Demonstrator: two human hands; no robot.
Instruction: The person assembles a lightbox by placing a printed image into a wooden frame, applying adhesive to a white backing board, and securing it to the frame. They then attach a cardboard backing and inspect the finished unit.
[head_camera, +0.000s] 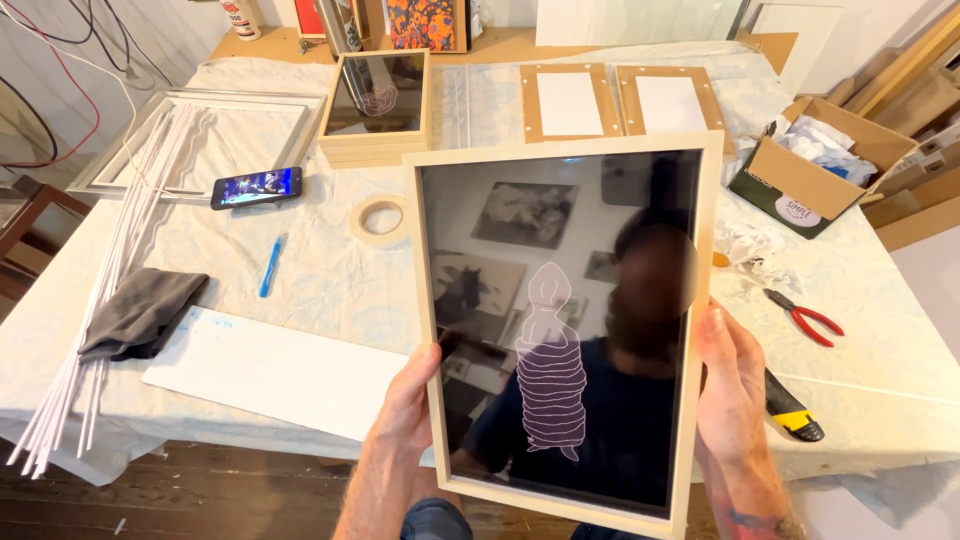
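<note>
I hold a large picture frame (424, 260) upright in front of me. It has a pale wooden border and dark glass over a black sheet with a pale line drawing (550, 365) of a stacked figure. The glass mirrors a person and wall pictures. My left hand (408, 400) grips the frame's left edge low down, thumb on the front. My right hand (730, 385) grips the right edge at about the same height. Both hands are closed on the wood.
The cloth-covered table (330, 280) carries a tape roll (380, 221), blue pen (270, 265), phone (256, 187), grey cloth (140, 312), white board (280, 372), white rods (120, 260), stacked frames (378, 100), two backing boards (620, 103), a cardboard box (815, 165), red pliers (805, 318) and a yellow-black tool (792, 410).
</note>
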